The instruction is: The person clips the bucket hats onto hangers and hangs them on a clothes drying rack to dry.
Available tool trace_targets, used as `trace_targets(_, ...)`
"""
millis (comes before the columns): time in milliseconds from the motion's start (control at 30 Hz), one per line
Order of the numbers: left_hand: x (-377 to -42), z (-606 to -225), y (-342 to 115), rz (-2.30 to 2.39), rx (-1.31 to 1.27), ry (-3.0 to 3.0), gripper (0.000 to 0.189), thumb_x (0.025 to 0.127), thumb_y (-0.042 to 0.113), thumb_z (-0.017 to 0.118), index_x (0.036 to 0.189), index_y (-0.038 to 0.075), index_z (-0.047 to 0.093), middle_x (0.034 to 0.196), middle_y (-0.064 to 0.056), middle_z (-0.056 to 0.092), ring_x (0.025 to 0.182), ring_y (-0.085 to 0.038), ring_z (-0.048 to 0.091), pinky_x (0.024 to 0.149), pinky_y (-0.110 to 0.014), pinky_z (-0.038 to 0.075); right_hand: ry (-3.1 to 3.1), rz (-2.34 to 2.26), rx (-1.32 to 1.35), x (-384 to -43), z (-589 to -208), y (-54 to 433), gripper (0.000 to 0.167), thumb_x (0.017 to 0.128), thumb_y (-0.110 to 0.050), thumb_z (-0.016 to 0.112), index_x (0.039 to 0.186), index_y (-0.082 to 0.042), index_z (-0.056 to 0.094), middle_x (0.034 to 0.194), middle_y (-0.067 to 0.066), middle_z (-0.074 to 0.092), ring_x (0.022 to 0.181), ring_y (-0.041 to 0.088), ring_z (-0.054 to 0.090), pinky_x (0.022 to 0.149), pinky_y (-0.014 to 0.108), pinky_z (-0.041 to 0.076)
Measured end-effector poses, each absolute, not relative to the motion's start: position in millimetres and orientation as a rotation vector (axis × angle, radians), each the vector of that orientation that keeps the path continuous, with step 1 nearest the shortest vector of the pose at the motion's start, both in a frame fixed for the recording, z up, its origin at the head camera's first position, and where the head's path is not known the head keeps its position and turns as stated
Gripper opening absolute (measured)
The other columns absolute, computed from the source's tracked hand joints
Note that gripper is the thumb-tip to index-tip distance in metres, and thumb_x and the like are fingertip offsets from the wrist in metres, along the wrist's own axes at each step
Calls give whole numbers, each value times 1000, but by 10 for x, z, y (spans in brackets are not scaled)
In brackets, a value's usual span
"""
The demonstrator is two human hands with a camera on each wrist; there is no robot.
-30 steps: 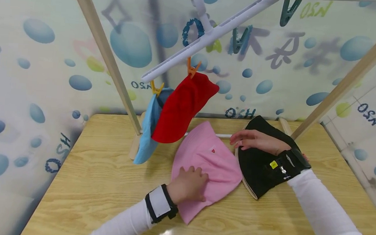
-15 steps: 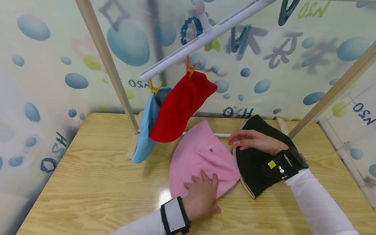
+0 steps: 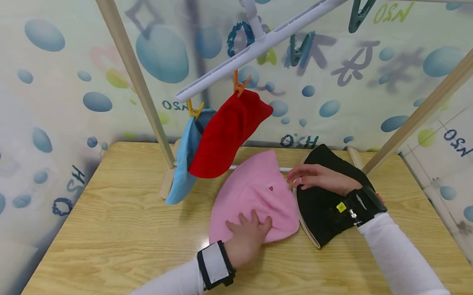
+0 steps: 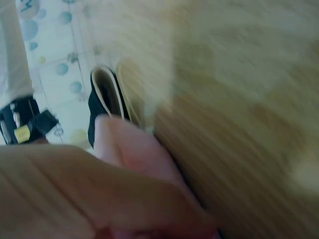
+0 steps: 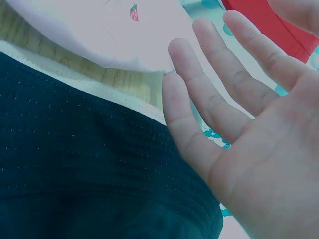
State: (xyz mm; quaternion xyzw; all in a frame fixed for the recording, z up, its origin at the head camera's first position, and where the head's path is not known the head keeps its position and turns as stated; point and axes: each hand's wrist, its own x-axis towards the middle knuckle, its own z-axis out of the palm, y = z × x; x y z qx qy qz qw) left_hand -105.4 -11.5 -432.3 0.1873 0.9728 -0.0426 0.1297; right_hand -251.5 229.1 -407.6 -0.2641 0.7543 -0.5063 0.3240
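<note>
A pink bucket hat (image 3: 250,184) with a small strawberry mark lies folded flat on the wooden table. My left hand (image 3: 249,239) rests on its near edge with fingers spread. Right beside it lies a black bucket hat (image 3: 329,206) with a pale brim edge. Over that black hat hovers my right hand (image 3: 323,176), its fingers loosely extended and holding nothing; the right wrist view shows the open palm. From the white hanger hang a red hat (image 3: 230,138) and a light blue hat (image 3: 185,162). In the left wrist view, the thumb side of the hand hides much of the pink hat.
The tilted white hanger (image 3: 262,46) carries an orange clip (image 3: 239,86) and a yellow clip (image 3: 195,112) on the hats. Two dark green clips, one a lower clip (image 3: 299,50), hang at right. Wooden posts (image 3: 134,73) frame the rack.
My left hand has moved right and nearer over the pink hat, its fingers spreading. The pink hat has turned and shifted slightly away from me. My right hand stays over the black hat.
</note>
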Motion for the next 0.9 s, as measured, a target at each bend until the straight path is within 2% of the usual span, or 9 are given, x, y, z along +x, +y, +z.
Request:
trace_targets(100,-1106,-4311,-213,-76,586,2778,59,87,7,67,137,31,47,140,-12,48,122,-40,48,84,-65,42,1978,-1328,-705,-2524,-4088,2285,39,98,-15,49,131,6,49,128,22,53,115,30,52,94,41,44)
trace_targets(233,-1143,-4325,-288,-55,704,2803,48,88,9,66,129,27,52,132,-13,53,114,-39,52,81,-63,45,1968,-1331,-711,-2528,-4095,2261,40,98,-15,49,132,5,49,129,22,53,118,35,50,94,41,44)
trace_targets(433,-1171,-4371,-319,-14,790,2912,27,87,14,67,111,25,64,97,-10,60,89,-29,58,77,-59,47,1954,-1339,-710,-2518,-4096,2225,40,98,-15,49,132,6,49,130,22,53,118,39,49,95,42,44)
trace_targets(600,-1211,-4378,-340,-102,872,3073,5,83,15,70,85,20,72,75,-3,61,74,-21,59,75,-50,45,1959,-1338,-709,-2504,-4101,2231,39,98,-16,50,130,7,49,129,22,53,116,36,50,95,42,44)
trace_targets(733,-1242,-4341,-362,-87,908,3170,9,79,17,73,71,16,69,66,-1,59,67,-18,58,68,-40,45,1966,-1331,-692,-2495,-4113,2242,38,97,-13,49,130,6,49,128,21,53,117,35,50,95,40,44)
trace_targets(900,-1266,-4323,-390,11,928,3224,12,72,17,78,69,14,67,64,-1,58,65,-19,58,60,-36,44,1971,-1331,-672,-2494,-4129,2244,37,97,-11,48,130,6,49,128,22,53,117,35,51,94,40,44)
